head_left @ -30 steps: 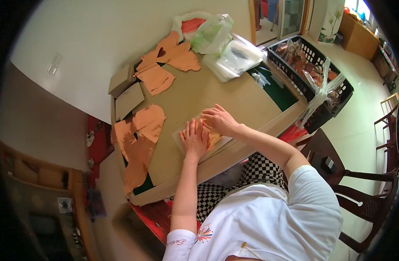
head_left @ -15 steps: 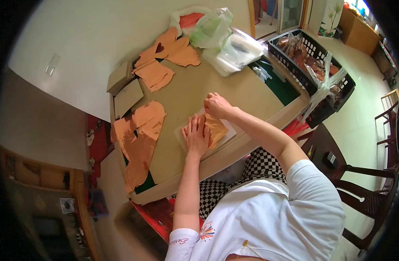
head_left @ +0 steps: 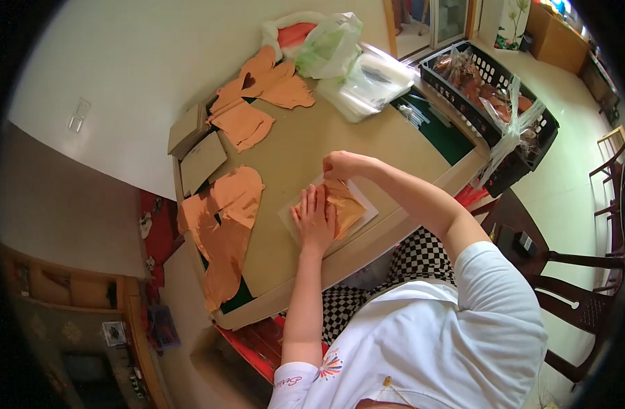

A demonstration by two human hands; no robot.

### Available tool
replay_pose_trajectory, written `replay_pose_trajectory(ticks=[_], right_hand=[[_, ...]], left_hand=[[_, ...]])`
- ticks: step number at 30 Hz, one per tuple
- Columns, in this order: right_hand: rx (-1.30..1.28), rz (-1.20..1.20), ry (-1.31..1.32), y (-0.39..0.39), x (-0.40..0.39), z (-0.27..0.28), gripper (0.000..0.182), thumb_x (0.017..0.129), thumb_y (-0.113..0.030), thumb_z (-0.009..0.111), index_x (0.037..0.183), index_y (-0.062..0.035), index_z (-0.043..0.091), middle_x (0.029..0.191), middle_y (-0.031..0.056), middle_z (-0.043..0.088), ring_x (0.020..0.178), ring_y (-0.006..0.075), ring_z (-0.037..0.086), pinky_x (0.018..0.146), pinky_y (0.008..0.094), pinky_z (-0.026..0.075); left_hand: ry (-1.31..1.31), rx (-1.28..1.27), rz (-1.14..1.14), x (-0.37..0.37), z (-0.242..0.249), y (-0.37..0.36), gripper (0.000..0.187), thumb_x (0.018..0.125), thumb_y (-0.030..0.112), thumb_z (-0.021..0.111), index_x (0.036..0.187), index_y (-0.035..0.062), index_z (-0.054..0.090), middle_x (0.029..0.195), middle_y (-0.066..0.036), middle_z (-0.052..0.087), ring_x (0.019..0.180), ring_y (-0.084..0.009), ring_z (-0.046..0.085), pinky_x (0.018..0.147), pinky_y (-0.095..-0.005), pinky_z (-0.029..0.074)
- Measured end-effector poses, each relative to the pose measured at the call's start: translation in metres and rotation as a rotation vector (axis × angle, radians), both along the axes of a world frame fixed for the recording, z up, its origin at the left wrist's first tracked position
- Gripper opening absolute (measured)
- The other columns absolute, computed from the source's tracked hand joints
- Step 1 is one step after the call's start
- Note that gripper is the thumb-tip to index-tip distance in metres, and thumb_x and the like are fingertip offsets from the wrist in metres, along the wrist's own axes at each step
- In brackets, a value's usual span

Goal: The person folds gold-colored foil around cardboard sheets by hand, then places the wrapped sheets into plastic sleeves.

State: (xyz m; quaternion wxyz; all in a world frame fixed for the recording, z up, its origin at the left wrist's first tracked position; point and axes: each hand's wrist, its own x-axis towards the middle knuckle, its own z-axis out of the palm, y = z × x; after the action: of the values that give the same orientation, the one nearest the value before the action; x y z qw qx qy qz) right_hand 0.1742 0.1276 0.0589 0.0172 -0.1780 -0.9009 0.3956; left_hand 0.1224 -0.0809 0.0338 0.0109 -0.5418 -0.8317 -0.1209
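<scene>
An orange-tan folded piece [head_left: 346,210] lies over a white sheet [head_left: 369,206] near the table's front edge. My left hand [head_left: 315,221] rests flat on the left part of the piece, its fingers stretched out and pointing away from me. At the piece's far corner my right hand [head_left: 341,165] is closed in a pinch, and what sits between its fingertips is too small to make out. A translucent sheet or bag shows under and left of my left hand.
Orange pieces [head_left: 230,204] lie on the table [head_left: 285,157] at the left, and more [head_left: 243,124] farther back. Cardboard boxes [head_left: 202,162] stand at the left edge. Clear plastic bags [head_left: 370,82], a green-white bag [head_left: 331,46] and a black crate [head_left: 488,73] are behind.
The whole view has shifted slightly. My right hand stays closed at the piece's far corner, its wrist now bent a little more. My left hand remains flat on the piece.
</scene>
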Motion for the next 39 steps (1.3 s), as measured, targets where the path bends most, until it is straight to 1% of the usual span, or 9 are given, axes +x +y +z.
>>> replay_pose_trajectory(ticks=[7, 10, 13, 16, 19, 20, 24, 33, 39], right_hand=[[0.091, -0.098, 0.087, -0.015, 0.005, -0.009, 0.015, 0.081, -0.016, 0.06, 0.089, -0.0036, 0.063, 0.075, 0.0157, 0.065, 0.074, 0.0319, 0.065, 0.066, 0.0399, 0.052], [0.21, -0.108, 0.071, -0.027, 0.012, 0.002, 0.011, 0.084, -0.014, 0.06, 0.09, -0.0059, 0.062, 0.085, 0.0136, 0.066, 0.081, 0.0303, 0.064, 0.066, 0.039, 0.051], [0.395, -0.041, 0.197, -0.032, 0.021, -0.003, 0.023, 0.082, -0.014, 0.061, 0.105, -0.0099, 0.061, 0.103, 0.0127, 0.062, 0.099, 0.0292, 0.059, 0.08, 0.0394, 0.049], [0.575, 0.043, 0.134, -0.049, 0.027, -0.001, 0.034, 0.081, -0.013, 0.06, 0.115, -0.0075, 0.06, 0.126, 0.0103, 0.053, 0.12, 0.0262, 0.047, 0.097, 0.04, 0.04], [0.597, 0.098, 0.345, -0.074, 0.035, -0.025, 0.051, 0.081, -0.011, 0.06, 0.13, -0.004, 0.051, 0.137, 0.0108, 0.047, 0.132, 0.0244, 0.037, 0.109, 0.0426, 0.027], [0.55, 0.093, 0.224, -0.076, 0.043, -0.023, 0.055, 0.088, -0.018, 0.055, 0.139, -0.0025, 0.041, 0.146, 0.0116, 0.038, 0.139, 0.0245, 0.028, 0.114, 0.0433, 0.021], [0.608, 0.02, 0.138, -0.072, 0.054, -0.027, 0.053, 0.098, -0.033, 0.038, 0.142, -0.0023, 0.036, 0.15, 0.012, 0.03, 0.142, 0.0236, 0.022, 0.116, 0.0446, 0.016], [0.61, -0.033, 0.154, -0.068, 0.056, -0.026, 0.055, 0.096, -0.034, 0.04, 0.142, -0.0037, 0.036, 0.15, 0.0104, 0.032, 0.141, 0.0238, 0.024, 0.114, 0.0497, 0.016], [0.613, -0.04, 0.114, -0.066, 0.057, -0.027, 0.056, 0.095, -0.041, 0.04, 0.143, -0.0122, 0.035, 0.15, 0.0113, 0.031, 0.141, 0.027, 0.023, 0.114, 0.0523, 0.015]], left_hand=[[-0.037, 0.047, -0.009, 0.001, -0.001, -0.001, 0.052, 0.098, 0.036, 0.037, 0.146, 0.0168, 0.031, 0.152, -0.009, 0.027, 0.142, -0.0284, 0.02, 0.112, -0.0584, 0.008], [-0.046, 0.06, -0.002, 0.002, 0.002, 0.0, 0.05, 0.098, 0.037, 0.037, 0.144, 0.0178, 0.035, 0.151, -0.011, 0.028, 0.142, -0.0297, 0.02, 0.111, -0.0595, 0.008], [-0.043, 0.052, 0.003, 0.003, 0.006, 0.001, 0.049, 0.098, 0.038, 0.037, 0.143, 0.0175, 0.037, 0.151, -0.012, 0.028, 0.142, -0.0306, 0.021, 0.111, -0.06, 0.008], [-0.014, 0.052, 0.005, 0.002, 0.002, 0.001, 0.05, 0.098, 0.038, 0.038, 0.142, 0.0168, 0.037, 0.15, -0.012, 0.029, 0.141, -0.0304, 0.021, 0.111, -0.0599, 0.009], [-0.031, 0.046, 0.026, 0.004, 0.001, 0.001, 0.051, 0.098, 0.039, 0.038, 0.144, 0.0169, 0.035, 0.151, -0.011, 0.028, 0.142, -0.0301, 0.021, 0.111, -0.0598, 0.009], [-0.028, 0.045, 0.027, 0.005, 0.001, 0.0, 0.053, 0.098, 0.039, 0.037, 0.145, 0.0162, 0.034, 0.152, -0.011, 0.027, 0.142, -0.0297, 0.02, 0.111, -0.0598, 0.009], [-0.028, 0.028, 0.041, 0.003, -0.004, 0.002, 0.058, 0.098, 0.043, 0.036, 0.147, 0.0127, 0.028, 0.154, -0.009, 0.023, 0.143, -0.0272, 0.018, 0.111, -0.0599, 0.009], [-0.041, -0.093, 0.159, -0.007, 0.003, -0.023, 0.067, 0.096, 0.048, 0.037, 0.149, 0.0093, 0.021, 0.156, -0.008, 0.019, 0.144, -0.0235, 0.016, 0.112, -0.0598, 0.008], [-0.044, -0.137, 0.237, -0.02, 0.007, -0.049, 0.063, 0.098, 0.044, 0.036, 0.148, 0.009, 0.023, 0.155, -0.005, 0.021, 0.144, -0.0218, 0.017, 0.112, -0.0601, 0.009]])
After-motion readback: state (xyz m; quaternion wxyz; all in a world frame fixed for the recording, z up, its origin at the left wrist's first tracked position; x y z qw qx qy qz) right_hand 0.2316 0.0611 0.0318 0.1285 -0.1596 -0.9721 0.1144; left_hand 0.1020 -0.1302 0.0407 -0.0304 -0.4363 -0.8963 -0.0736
